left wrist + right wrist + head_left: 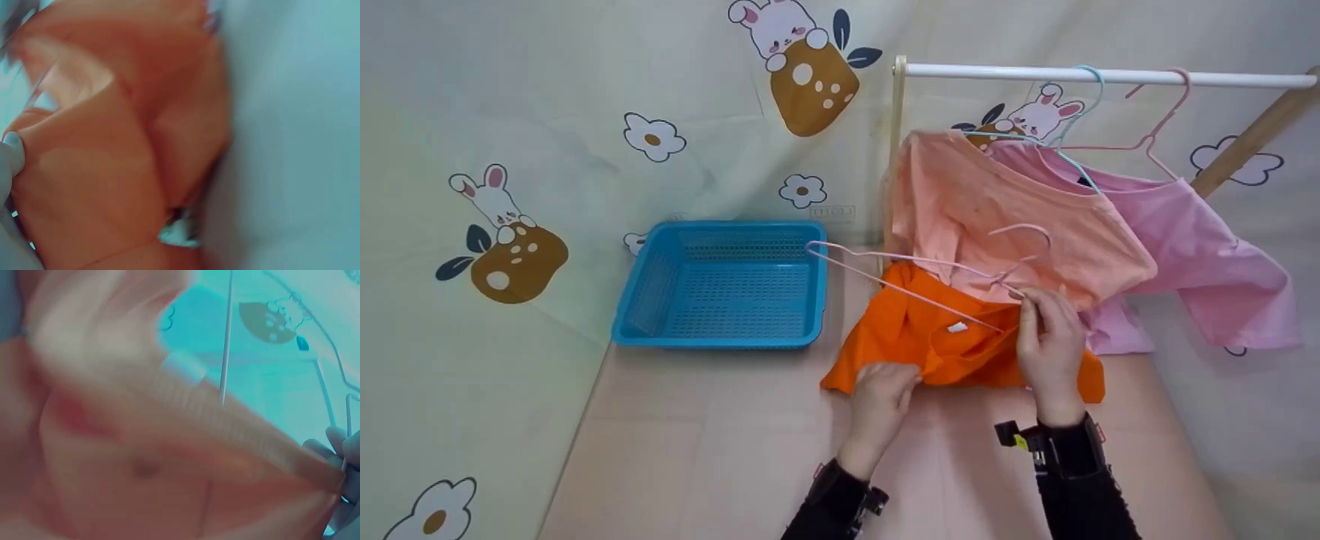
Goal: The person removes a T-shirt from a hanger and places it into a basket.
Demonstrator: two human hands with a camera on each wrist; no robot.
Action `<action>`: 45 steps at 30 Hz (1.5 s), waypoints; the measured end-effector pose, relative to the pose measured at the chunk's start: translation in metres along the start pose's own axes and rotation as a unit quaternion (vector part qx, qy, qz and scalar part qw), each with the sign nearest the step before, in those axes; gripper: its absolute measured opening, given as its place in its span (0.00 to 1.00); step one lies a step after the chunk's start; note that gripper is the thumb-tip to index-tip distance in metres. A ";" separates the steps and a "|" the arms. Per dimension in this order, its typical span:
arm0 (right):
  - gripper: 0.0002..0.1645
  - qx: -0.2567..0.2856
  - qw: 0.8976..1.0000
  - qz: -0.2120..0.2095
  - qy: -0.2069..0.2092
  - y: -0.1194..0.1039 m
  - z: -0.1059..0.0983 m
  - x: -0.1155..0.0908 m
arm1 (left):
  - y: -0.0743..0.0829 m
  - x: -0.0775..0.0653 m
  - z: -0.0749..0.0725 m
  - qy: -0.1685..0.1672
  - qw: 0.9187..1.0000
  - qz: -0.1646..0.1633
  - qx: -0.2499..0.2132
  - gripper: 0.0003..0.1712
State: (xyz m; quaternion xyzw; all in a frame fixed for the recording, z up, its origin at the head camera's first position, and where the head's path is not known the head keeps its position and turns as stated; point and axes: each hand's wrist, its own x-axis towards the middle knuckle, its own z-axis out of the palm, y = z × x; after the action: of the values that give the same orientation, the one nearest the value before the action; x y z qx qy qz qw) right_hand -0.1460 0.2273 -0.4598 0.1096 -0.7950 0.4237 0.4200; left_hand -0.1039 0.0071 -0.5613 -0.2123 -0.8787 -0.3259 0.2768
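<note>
An orange shirt (892, 330) hangs between both hands above the table, its neck opening turned upward with a small white label inside. My left hand (881, 394) pinches the near edge of the fabric; its thumb (13, 154) shows against the cloth in the left wrist view. At the far side of the opening, my right hand (1051, 349) grips the neckline edge together with a thin pink hanger (915, 294). One end of that hanger dips into the neck, while the other sticks out to the left above the shirt. Its hook points up.
To the left, a blue plastic basket (619, 330) stands on the pale pink table (660, 450). Behind the hands, a rack with a white rail (997, 73) carries a peach shirt (1005, 195) on a teal hanger and a pink shirt (1237, 277) on a pink hanger.
</note>
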 end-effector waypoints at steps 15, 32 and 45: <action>0.07 0.063 0.998 0.015 0.016 -0.033 0.021 0.039 | 0.000 -0.061 0.016 -0.152 0.985 0.039 0.070 0.04; 0.09 0.172 0.983 0.044 -0.043 -0.038 0.041 0.057 | -0.014 -0.050 -0.001 -0.137 0.989 -0.007 0.059 0.06; 0.08 0.103 0.994 0.021 -0.041 -0.027 0.016 0.074 | -0.046 -0.040 -0.026 -0.096 0.991 -0.093 0.024 0.07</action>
State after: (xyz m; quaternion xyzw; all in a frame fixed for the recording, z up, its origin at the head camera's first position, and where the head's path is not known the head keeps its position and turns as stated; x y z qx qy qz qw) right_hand -0.1872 0.2124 -0.3921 0.1525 -0.7662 0.5071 0.3641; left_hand -0.0907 -0.0505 -0.5909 -0.1538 -0.9246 -0.3074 0.1643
